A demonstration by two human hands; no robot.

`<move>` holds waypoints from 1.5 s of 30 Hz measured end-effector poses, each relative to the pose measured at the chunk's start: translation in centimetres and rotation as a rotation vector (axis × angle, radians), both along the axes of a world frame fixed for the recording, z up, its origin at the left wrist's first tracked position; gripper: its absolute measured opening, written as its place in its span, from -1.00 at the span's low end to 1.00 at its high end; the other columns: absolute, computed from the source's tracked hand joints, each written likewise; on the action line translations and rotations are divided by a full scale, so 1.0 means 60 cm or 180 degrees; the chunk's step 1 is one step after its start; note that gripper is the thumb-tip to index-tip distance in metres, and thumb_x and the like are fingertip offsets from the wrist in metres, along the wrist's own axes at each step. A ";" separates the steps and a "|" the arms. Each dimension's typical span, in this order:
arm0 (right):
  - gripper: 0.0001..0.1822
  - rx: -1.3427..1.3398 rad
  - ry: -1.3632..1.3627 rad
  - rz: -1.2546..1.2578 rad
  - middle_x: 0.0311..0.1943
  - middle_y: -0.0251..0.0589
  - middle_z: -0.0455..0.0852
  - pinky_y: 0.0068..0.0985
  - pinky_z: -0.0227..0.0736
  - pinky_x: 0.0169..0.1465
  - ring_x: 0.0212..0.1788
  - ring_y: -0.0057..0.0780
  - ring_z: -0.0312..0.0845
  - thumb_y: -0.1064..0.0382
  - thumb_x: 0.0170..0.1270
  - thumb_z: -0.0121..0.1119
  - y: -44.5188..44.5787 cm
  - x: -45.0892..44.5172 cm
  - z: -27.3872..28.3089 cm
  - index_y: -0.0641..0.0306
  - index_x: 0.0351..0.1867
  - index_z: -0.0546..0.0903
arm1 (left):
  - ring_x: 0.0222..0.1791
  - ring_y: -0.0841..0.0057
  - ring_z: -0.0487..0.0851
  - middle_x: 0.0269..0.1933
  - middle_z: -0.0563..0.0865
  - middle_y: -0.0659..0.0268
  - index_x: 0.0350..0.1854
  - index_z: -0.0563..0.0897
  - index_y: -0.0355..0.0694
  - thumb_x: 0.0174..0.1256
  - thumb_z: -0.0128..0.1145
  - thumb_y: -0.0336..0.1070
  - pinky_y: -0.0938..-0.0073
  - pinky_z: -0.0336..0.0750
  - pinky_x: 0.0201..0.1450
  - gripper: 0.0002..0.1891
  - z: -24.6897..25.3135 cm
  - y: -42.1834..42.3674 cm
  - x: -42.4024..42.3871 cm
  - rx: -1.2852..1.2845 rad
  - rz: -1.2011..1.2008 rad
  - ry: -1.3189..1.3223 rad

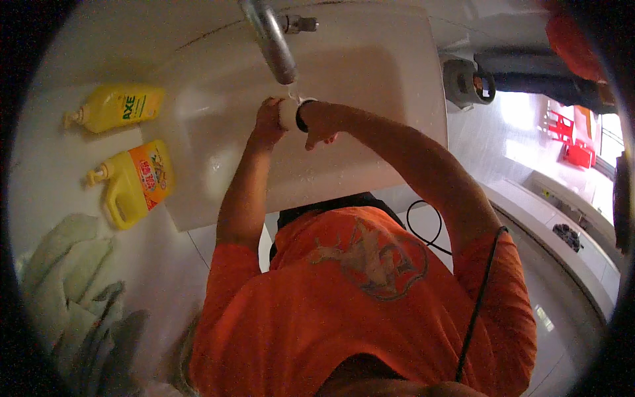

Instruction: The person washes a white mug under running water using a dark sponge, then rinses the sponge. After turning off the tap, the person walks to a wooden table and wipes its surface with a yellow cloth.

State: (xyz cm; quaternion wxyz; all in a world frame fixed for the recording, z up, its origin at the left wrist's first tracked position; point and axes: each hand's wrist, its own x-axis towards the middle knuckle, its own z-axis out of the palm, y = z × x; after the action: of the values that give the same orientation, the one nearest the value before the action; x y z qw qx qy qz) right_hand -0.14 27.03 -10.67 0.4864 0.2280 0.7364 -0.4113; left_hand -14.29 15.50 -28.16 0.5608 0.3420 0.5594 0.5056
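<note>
My left hand (269,120) grips a small pale cup-like container (287,114) below the end of the metal faucet (283,64). Water runs from the spout onto the container and my right hand (321,121), which is at its dark-rimmed end. Some fingers of the right hand point down, and the rest are hidden at the rim, so its grip is unclear. Both hands are over the pale sink basin (208,144). Left of the basin lie a yellow AXE detergent pump bottle (119,107) and a yellow jug (141,181) with a handle, pump and orange label.
A pale green cloth (69,268) lies at the lower left. Past the basin's right edge is a grey gas cylinder (461,82). A black cable loop (424,223) hangs near my right arm. Red plastic stools (563,126) stand farther off at the right.
</note>
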 end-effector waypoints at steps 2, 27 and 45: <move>-0.61 -0.1072 0.0598 -0.1162 -0.30 -0.22 0.66 -0.52 0.53 -0.41 -0.36 -0.46 0.63 0.23 0.12 0.49 0.009 0.029 -0.009 0.33 -0.12 0.55 | -0.17 0.45 0.68 -0.13 0.69 0.37 -0.01 0.64 -0.14 0.36 0.12 -0.10 0.29 0.61 -0.19 -0.71 -0.018 -0.004 -0.005 0.0575 0.0293 0.0855; -0.63 0.2641 0.3337 -0.0594 0.15 0.00 0.59 -0.16 0.19 0.40 0.27 -0.10 0.41 0.22 0.11 0.31 -0.073 0.089 0.067 0.23 -0.03 0.65 | 0.26 0.35 0.57 0.25 0.59 0.27 0.37 0.44 -0.06 0.47 -0.14 0.17 0.22 0.48 0.31 -0.42 0.237 0.013 0.086 -0.0630 0.0603 -0.2528; -0.53 0.0025 0.3883 -0.4316 -0.03 -0.05 0.68 -0.31 0.44 0.20 0.08 -0.22 0.56 0.08 0.38 0.08 0.012 0.118 -0.007 0.28 0.23 0.53 | 0.13 0.27 0.61 0.12 0.63 0.27 0.22 0.53 -0.07 0.46 0.01 0.01 0.17 0.56 -0.03 -0.60 0.217 0.039 0.044 -0.1098 0.0245 -0.2607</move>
State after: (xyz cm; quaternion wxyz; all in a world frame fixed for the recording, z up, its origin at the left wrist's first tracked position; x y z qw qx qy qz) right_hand 6.94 27.73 -11.08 -0.3342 0.3566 0.5754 -0.6558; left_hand -11.63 17.82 -15.16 0.7657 -0.0059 0.3796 0.5191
